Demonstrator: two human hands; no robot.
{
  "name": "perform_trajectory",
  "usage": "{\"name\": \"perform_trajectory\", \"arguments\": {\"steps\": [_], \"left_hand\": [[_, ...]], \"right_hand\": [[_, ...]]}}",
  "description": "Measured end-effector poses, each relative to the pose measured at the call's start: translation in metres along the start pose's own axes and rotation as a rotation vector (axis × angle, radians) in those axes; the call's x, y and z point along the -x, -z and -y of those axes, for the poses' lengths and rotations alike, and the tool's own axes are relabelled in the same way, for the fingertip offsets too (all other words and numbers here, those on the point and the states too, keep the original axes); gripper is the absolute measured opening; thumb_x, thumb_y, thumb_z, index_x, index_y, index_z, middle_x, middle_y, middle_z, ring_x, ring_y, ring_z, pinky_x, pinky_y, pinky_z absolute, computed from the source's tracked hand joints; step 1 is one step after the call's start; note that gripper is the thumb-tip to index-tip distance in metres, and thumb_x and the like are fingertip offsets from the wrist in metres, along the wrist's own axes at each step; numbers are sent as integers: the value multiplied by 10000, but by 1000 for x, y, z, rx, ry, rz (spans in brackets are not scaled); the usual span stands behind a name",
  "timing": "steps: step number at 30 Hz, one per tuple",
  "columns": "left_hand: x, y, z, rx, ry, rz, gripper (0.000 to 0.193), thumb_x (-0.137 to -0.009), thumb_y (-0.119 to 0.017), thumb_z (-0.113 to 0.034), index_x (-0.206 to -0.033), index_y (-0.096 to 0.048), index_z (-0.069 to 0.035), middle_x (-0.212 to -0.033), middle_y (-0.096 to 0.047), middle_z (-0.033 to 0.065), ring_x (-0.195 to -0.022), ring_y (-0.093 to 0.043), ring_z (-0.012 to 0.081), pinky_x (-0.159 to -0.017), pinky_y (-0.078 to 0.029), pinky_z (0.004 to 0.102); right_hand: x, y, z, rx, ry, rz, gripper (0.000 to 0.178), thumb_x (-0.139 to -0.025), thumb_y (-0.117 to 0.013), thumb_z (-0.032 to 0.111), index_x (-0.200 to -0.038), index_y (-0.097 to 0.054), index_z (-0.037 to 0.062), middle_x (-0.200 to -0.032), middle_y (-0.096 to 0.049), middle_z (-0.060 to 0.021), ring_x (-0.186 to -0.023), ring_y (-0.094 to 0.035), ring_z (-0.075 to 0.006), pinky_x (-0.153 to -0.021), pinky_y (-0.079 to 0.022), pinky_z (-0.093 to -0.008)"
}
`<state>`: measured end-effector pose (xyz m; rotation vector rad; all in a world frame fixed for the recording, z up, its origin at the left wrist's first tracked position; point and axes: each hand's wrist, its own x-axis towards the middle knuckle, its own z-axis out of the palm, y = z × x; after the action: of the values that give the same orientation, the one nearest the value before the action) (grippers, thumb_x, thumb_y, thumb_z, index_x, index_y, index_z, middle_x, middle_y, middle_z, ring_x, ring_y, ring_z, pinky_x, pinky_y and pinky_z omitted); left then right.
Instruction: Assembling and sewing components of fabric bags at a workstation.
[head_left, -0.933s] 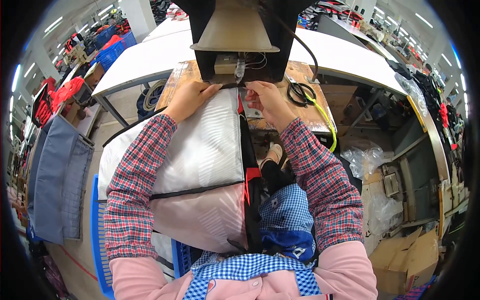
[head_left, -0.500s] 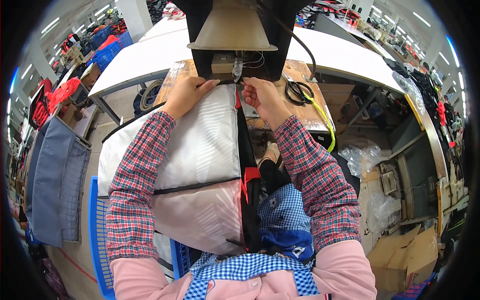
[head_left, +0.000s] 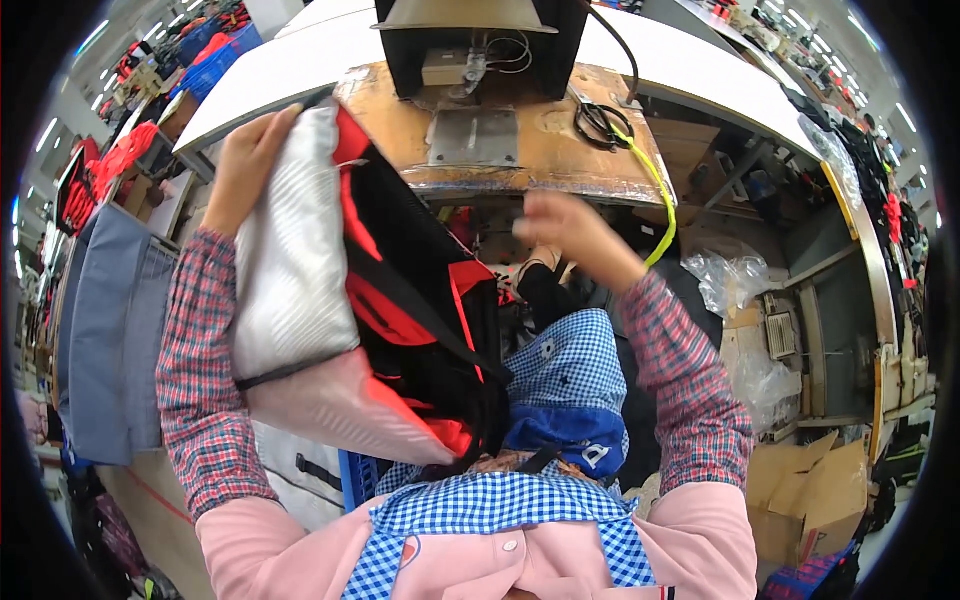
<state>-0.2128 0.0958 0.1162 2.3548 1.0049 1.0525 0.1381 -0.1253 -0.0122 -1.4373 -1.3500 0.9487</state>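
My left hand (head_left: pixel 250 160) grips the top edge of a silver-lined fabric bag (head_left: pixel 290 240), its fingers closed over the far corner. The bag hangs tilted over my lap, turned so its black and red fabric side shows. Black binding runs along a seam of the silver part. My right hand (head_left: pixel 580 235) is off the bag, by the front edge of the wooden table (head_left: pixel 560 170); motion smears its fingers, so I cannot tell their state. Beyond the hands stands a black-framed machine (head_left: pixel 400 50) with a cream hood, behind a metal plate (head_left: pixel 473 137).
Black-handled scissors (head_left: pixel 603 127) with a yellow-green cord (head_left: pixel 662 215) lie at the table's right. White tabletops (head_left: pixel 290 75) extend behind. A cardboard box (head_left: pixel 810 495) and clear plastic (head_left: pixel 725 285) are at right; grey fabric (head_left: pixel 120 330) hangs at left; a blue basket (head_left: pixel 358 480) sits below the bag.
The bag has come away from the machine toward the left and turned, showing its black and red side. My left hand moved left with it; my right hand let go and moved nearer.
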Motion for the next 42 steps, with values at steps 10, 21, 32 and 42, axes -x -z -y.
{"name": "perform_trajectory", "arguments": {"steps": [10, 21, 32, 42], "left_hand": [[70, 162, -79, -376, -169, -419, 330, -989, -563, -294, -1005, -694, 8, -780, -626, 29, -745, -529, 68, -683, -436, 244], [-76, 160, -207, -577, -830, -262, 277, -927, -581, -300, -911, -659, -35, -889, -659, 134, -882, -596, 249, -808, -451, 369], [212, 5, 9, -8, 39, -161, 217, -880, -673, -189, -975, -650, 4, -886, -657, 167, -828, -635, 295, -733, -498, 396], [363, -177, 63, -257, 299, 355, 224, -827, -689, -252, -876, -603, -51, -864, -615, 139, -838, -604, 344, -740, -495, 461]], "right_hand": [[136, -227, -4, -79, -126, 1163, 358, -851, -746, 143, -1150, -637, -22, -1131, -667, -61, -944, -603, -126, -786, -514, -288], [-186, -351, 196, 469, 1012, -139, 254, -1010, -458, 199, -1134, -587, 18, -870, -586, -129, -806, -599, -238, -672, -514, -365], [-107, -211, 79, -412, 9, 142, 305, -1009, -485, 215, -1253, -544, 43, -1113, -650, -76, -927, -663, -179, -785, -530, -294], [91, -50, -118, 663, -76, -73, 444, -846, -705, 244, -1194, -591, -7, -1187, -623, -214, -1034, -638, -346, -888, -503, -408]]}}
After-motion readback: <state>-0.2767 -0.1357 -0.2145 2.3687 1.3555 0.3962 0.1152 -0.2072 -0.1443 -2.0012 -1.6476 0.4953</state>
